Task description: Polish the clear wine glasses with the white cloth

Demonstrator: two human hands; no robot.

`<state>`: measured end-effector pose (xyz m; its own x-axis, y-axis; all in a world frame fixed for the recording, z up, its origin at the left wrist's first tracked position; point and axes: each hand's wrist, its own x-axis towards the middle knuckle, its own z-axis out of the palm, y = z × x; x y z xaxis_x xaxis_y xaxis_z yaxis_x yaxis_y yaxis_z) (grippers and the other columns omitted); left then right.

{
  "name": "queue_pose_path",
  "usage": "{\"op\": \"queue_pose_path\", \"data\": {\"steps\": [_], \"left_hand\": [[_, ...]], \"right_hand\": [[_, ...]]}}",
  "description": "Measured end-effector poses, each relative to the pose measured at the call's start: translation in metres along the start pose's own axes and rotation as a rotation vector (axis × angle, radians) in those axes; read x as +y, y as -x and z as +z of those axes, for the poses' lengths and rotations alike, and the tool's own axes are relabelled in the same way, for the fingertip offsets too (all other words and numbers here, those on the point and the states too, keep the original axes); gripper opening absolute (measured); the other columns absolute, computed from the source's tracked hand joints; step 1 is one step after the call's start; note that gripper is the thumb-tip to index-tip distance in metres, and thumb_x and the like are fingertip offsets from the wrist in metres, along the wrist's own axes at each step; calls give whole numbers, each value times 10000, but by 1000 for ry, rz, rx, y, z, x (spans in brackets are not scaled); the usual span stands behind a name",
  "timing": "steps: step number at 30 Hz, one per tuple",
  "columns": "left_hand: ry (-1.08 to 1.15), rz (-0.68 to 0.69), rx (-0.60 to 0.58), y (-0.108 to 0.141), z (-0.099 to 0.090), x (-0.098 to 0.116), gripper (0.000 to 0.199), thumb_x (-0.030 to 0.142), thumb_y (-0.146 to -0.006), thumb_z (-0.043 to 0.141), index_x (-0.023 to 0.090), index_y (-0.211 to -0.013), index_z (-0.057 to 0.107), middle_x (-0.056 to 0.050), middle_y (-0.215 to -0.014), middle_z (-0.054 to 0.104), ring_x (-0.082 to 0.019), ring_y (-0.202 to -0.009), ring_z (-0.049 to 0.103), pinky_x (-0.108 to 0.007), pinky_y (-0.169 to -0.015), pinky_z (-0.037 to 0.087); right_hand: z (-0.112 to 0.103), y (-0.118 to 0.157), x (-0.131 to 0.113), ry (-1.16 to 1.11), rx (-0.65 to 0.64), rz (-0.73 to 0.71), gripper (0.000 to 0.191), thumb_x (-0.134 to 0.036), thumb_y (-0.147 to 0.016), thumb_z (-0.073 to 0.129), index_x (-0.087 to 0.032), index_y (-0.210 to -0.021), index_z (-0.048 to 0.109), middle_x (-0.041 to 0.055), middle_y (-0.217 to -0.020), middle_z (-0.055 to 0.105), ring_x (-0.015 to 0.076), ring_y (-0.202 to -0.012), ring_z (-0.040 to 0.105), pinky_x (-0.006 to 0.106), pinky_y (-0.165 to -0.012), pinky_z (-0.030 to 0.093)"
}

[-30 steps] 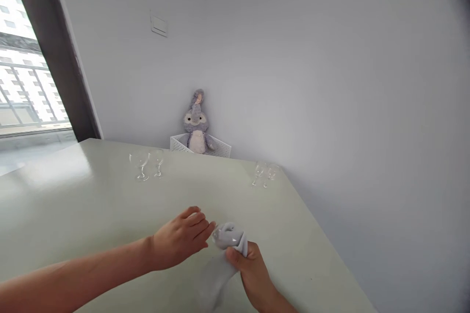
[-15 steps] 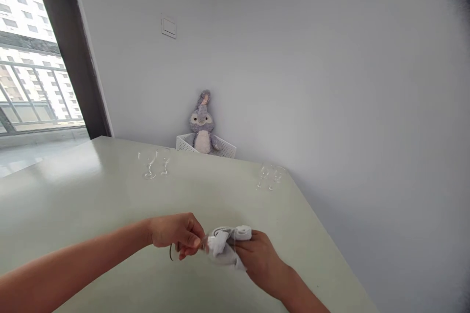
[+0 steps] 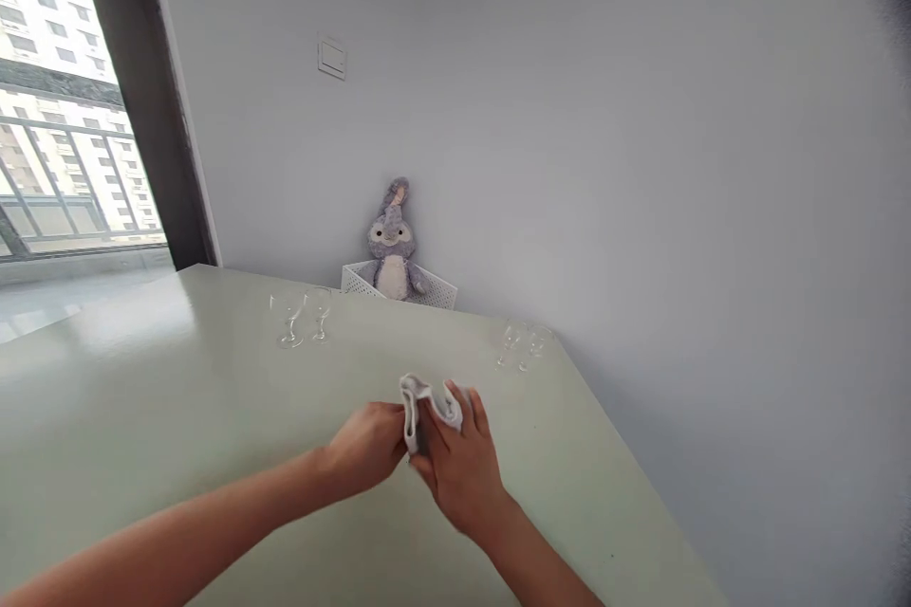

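Observation:
Over the pale green table, my two hands meet at a white cloth (image 3: pixel 414 413). My left hand (image 3: pixel 370 444) is closed at the cloth's left side; what its fingers grip is hidden behind the hand and cloth. My right hand (image 3: pixel 461 460) is wrapped round the cloth from the right, fingers pointing away from me and partly within its folds. The glass seen earlier between the hands cannot be made out now.
Two clear stemmed glasses (image 3: pixel 289 321) stand at the back left of the table (image 3: pixel 213 417). Smaller clear glasses (image 3: pixel 510 341) stand near the back right corner. A plush rabbit (image 3: pixel 391 251) sits in a white basket (image 3: pixel 436 289) behind the table, against the wall.
Both hands have come closer together and moved farther from me. The cloth has shifted left and up, and my right hand has turned so its fingers point forward. The glass foot has gone from sight.

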<state>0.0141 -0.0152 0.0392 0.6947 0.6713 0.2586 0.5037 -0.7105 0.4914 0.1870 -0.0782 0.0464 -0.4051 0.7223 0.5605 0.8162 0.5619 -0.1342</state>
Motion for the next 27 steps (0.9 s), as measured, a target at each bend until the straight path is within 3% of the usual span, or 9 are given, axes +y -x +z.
{"op": "queue_pose_path", "data": {"steps": [2,5,8,12,15,18,21,24,27], "left_hand": [[-231,192,121,2,2,6,208,163,-842,353,154,-749,538,-40,-685,569,-136,-603,519,-263,-579,381],[-418,277,231,4,0,7,204,171,-872,332,149,-898,532,-27,-650,544,-137,-553,491,-272,-546,362],[-366,199,304,1,0,8,204,197,-874,351,160,-1025,484,-18,-684,555,-137,-570,498,-261,-547,368],[-167,-15,383,-11,14,13,159,224,-877,341,189,-925,489,-9,-727,552,-126,-591,506,-232,-531,367],[-65,-120,459,-18,31,18,196,226,-886,303,205,-953,486,-20,-832,543,-113,-618,515,-225,-548,388],[-72,-153,548,-19,41,25,257,197,-877,308,205,-1062,486,-45,-920,532,-118,-662,528,-244,-590,415],[-178,-107,600,-16,39,30,315,182,-847,379,218,-1132,507,-76,-987,544,-176,-821,524,-326,-738,411],[-127,-134,531,-16,27,27,294,195,-835,397,256,-1050,588,-71,-1015,560,-210,-898,497,-385,-803,383],[242,-228,382,-23,14,15,258,292,-816,446,259,-1020,601,-55,-1009,579,-210,-913,513,-372,-799,412]], "right_hand": [[-1,-14,6,-126,29,130,345,-334,-870,383,-216,-1160,528,71,-1155,564,274,-1100,429,478,-963,243],[-5,-26,23,-596,43,424,325,-374,-864,379,-182,-931,632,70,-927,635,207,-852,547,349,-783,401],[1,-31,32,-1181,222,720,330,-452,-801,463,-171,-836,632,26,-762,621,166,-698,557,279,-629,431],[25,-34,17,-1706,605,957,406,-546,-753,481,-188,-895,609,24,-837,636,190,-800,581,316,-702,460],[41,-33,-6,-1783,682,936,457,-580,-773,430,-195,-951,599,48,-952,634,201,-923,562,335,-793,444],[51,-30,-26,-1717,576,839,363,-494,-792,484,-211,-996,582,44,-986,625,184,-944,551,310,-807,433],[57,-27,-30,-1733,452,802,326,-449,-795,505,-206,-1002,576,52,-995,621,184,-896,565,293,-729,449],[58,-25,-21,-1702,434,859,305,-446,-781,529,-192,-936,595,42,-898,634,165,-781,573,266,-639,443],[52,-21,-10,-1645,370,875,267,-417,-756,581,-175,-866,605,4,-715,610,119,-616,538,235,-553,413]]}}
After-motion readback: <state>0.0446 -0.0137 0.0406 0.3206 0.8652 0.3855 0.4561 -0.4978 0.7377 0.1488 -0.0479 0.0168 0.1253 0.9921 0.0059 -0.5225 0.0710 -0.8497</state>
